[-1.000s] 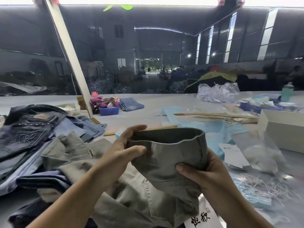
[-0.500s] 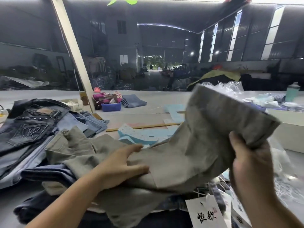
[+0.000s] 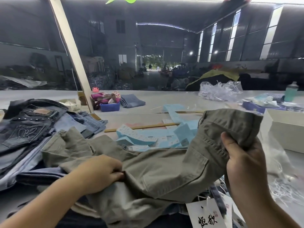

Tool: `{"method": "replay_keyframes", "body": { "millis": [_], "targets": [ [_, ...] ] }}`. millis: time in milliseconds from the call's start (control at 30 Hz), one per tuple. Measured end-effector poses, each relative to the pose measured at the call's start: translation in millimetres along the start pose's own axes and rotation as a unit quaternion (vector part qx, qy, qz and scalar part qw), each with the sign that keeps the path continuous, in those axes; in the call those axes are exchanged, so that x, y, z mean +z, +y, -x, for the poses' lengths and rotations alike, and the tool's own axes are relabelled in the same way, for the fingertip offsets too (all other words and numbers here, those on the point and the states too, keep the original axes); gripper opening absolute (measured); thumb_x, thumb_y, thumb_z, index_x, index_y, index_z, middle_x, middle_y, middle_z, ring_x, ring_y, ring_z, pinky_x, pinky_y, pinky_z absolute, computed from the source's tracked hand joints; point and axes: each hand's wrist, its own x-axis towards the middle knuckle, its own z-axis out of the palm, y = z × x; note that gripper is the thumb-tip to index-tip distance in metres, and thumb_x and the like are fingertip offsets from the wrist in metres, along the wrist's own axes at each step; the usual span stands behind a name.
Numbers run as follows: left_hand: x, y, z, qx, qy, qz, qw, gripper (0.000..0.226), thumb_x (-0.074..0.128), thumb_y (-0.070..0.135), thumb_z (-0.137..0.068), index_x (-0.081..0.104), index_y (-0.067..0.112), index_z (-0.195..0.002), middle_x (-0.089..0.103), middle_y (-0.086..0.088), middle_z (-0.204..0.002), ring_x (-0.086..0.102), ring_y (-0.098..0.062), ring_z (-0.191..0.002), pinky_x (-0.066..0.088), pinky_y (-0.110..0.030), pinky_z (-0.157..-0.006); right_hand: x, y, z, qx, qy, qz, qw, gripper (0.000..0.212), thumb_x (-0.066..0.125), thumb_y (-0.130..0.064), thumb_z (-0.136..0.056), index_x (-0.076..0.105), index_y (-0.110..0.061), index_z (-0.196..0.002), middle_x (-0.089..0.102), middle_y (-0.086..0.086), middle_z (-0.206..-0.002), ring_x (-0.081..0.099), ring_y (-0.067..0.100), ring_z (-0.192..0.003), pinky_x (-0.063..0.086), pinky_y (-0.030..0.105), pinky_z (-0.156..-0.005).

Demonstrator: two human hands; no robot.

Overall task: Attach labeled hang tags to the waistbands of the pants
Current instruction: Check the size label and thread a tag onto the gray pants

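Olive-green cotton pants (image 3: pixel 164 168): my right hand (image 3: pixel 243 160) grip closed round raised waistband; my left hand (image 3: pixel 100 173) grip bunching fabric on surface (image 3: pixel 148 99).

Olive-grey pants (image 3: pixel 164 165), plain with matching stitching, fill the near centre. To the left, dark blue-black jeans (image 3: pixel 28 127) carry a curling embroidered motif on the back pocket, a row of silver studs and a tan patch; paler blue jeans (image 3: pixel 85 124) lie beside them. Light blue label sheets (image 3: pixel 148 137) with small white printed tags spread behind. A white hang tag (image 3: pixel 205 214) near right bears 2 black brush characters and a red mark. Farther off sit a blue bin (image 3: pixel 109 107), a pink patterned bag (image 3: pixel 105 97) and a white box (image 3: pixel 286 129).
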Motion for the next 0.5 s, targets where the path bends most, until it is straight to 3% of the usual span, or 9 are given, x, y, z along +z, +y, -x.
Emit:
{"method": "replay_keyframes", "body": {
  "millis": [100,167,200,233,300,400,467,500],
  "targets": [
    [-2.5,6.9,-2.0,0.014,-0.005,-0.022,1.000,0.023,0.049,0.045,-0.096,0.049,0.035,-0.075,0.061,0.013,-0.092,0.056,-0.012,-0.087,0.045,-0.029,-0.078,5.1,-6.1,-2.1,-0.009,-0.008,-0.009,1.000,0.020,0.070,-0.029,-0.077,0.069,-0.031,-0.096,0.076,-0.002,-0.094,0.074,0.017,-0.085,0.058,0.028,-0.063],
    [-9.4,19.6,1.8,0.019,0.040,0.005,0.999,0.015,0.043,0.039,-0.100,0.051,0.029,-0.091,0.062,0.009,-0.105,0.055,-0.014,-0.100,0.041,-0.029,-0.086,2.6,-10.4,-4.5,-0.020,0.003,-0.007,1.000,0.022,0.071,-0.032,-0.076,0.068,-0.031,-0.097,0.076,-0.001,-0.096,0.074,0.019,-0.088,0.059,0.035,-0.069],
    [-13.3,29.6,6.7,0.029,0.083,0.047,0.995,0.017,0.041,0.038,-0.100,0.049,0.027,-0.090,0.061,0.011,-0.101,0.055,-0.013,-0.099,0.038,-0.027,-0.084,-0.4,-12.6,-6.2,-0.026,0.015,-0.010,0.999,0.023,0.072,-0.032,-0.075,0.069,-0.031,-0.098,0.076,-0.001,-0.096,0.074,0.021,-0.089,0.059,0.038,-0.072],
    [-17.6,42.7,13.6,0.040,0.144,0.113,0.982,0.020,0.040,0.041,-0.099,0.046,0.028,-0.085,0.059,0.013,-0.090,0.054,-0.010,-0.092,0.037,-0.025,-0.079,-2.6,-15.0,-8.3,-0.032,0.025,-0.015,0.999,0.025,0.074,-0.033,-0.074,0.069,-0.030,-0.098,0.076,0.000,-0.096,0.074,0.022,-0.089,0.059,0.040,-0.074],
    [-29.1,79.0,30.7,0.076,0.290,0.234,0.925,0.025,0.038,0.050,-0.093,0.042,0.030,-0.078,0.056,0.013,-0.077,0.052,-0.002,-0.078,0.037,-0.017,-0.070,-4.6,-18.2,-12.7,-0.035,0.037,-0.020,0.998,0.026,0.074,-0.031,-0.074,0.070,-0.026,-0.099,0.076,0.001,-0.094,0.074,0.023,-0.088,0.059,0.040,-0.076],
    [-31.3,116.8,34.4,0.148,0.403,0.260,0.865,0.022,0.039,0.047,-0.092,0.040,0.031,-0.077,0.052,0.015,-0.074,0.049,0.004,-0.071,0.035,-0.007,-0.068,-2.6,-15.1,-13.5,-0.023,0.029,-0.014,0.999,0.020,0.072,-0.024,-0.077,0.071,-0.021,-0.098,0.077,-0.001,-0.088,0.074,0.020,-0.081,0.057,0.027,-0.060],
    [-28.5,123.4,22.3,0.139,0.363,0.251,0.887,0.023,0.040,0.042,-0.092,0.040,0.031,-0.072,0.049,0.014,-0.066,0.048,-0.001,-0.065,0.036,-0.014,-0.061,-0.4,-12.4,-9.7,-0.008,0.009,-0.021,1.000,0.025,0.071,-0.023,-0.077,0.070,-0.019,-0.102,0.077,0.001,-0.090,0.075,0.023,-0.083,0.057,0.030,-0.061],
    [-25.8,120.7,15.5,0.115,0.288,0.251,0.917,0.023,0.043,0.041,-0.091,0.044,0.031,-0.070,0.051,0.015,-0.064,0.048,-0.003,-0.063,0.036,-0.018,-0.059,0.2,-11.6,-6.8,-0.001,-0.005,-0.024,1.000,0.028,0.071,-0.023,-0.076,0.070,-0.019,-0.104,0.077,0.002,-0.092,0.075,0.024,-0.084,0.058,0.032,-0.062]
  ]
}}
